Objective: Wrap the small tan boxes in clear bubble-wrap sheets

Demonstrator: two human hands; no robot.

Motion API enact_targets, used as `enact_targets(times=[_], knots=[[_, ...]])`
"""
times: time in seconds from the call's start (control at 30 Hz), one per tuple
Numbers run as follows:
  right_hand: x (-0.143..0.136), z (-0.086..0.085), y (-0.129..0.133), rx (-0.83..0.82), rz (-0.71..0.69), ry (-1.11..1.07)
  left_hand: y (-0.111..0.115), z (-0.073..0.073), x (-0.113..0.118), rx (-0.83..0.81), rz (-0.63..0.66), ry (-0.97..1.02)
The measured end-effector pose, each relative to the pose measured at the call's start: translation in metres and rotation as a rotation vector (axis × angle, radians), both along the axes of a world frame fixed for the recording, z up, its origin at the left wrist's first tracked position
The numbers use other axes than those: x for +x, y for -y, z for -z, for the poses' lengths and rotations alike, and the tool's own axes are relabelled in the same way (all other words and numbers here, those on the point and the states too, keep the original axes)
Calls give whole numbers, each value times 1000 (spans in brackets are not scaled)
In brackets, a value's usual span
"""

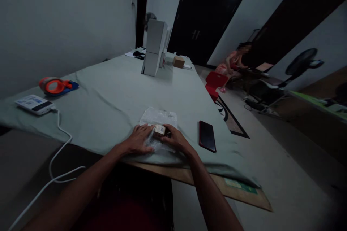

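A small cardboard box (159,130) with a printed label and barcode lies on a sheet of bubble wrap (159,114) near the table's front edge. My right hand (174,138) grips the box from its right side, thumb and fingers around it. Flat on the bubble wrap's left part rests my left hand (139,139), fingers stretched toward the box; whether the fingertips touch it I cannot tell. A dark phone (207,136) with a red edge lies to the right of my right hand.
An orange and blue tape dispenser (55,86) and a white device (35,104) with a white cable (61,126) are at the left. Tall white boxes (154,47) and a brown box (178,61) stand farther back. A person (230,63) sits beyond a red chair (215,83).
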State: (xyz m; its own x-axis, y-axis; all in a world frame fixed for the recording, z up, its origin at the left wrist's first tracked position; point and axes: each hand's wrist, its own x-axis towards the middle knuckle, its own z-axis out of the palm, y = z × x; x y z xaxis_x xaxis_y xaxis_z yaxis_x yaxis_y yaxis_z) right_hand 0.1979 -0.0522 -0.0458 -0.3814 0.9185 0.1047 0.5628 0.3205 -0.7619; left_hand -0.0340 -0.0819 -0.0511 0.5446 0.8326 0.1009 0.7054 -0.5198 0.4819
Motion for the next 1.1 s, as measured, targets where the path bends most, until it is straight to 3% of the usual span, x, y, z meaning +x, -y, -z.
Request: enact_targets(times=[0.13, 0.33, 0.5, 0.7, 0.87, 0.97, 1.1], knots=[[11, -9, 12, -73, 6, -43, 6, -9, -14, 28, -25, 15], [29, -35, 34, -181, -39, -103, 21, -16, -26, 80, 25, 24], [23, -47, 40, -82, -35, 59, 16, -10, -16, 168, 4, 16], [11, -41, 28, 33, -82, 167, 5, -11, -4, 218, -56, 97], [16, -29, 17, 113, -97, 19, -3, -25, 5, 221, -54, 150], [22, -25, 12, 50, -53, -42, -13, -31, 13, 219, -80, 168], [25, -28, 7, -111, 2, 47, -26, -33, 23, 175, -65, 160]])
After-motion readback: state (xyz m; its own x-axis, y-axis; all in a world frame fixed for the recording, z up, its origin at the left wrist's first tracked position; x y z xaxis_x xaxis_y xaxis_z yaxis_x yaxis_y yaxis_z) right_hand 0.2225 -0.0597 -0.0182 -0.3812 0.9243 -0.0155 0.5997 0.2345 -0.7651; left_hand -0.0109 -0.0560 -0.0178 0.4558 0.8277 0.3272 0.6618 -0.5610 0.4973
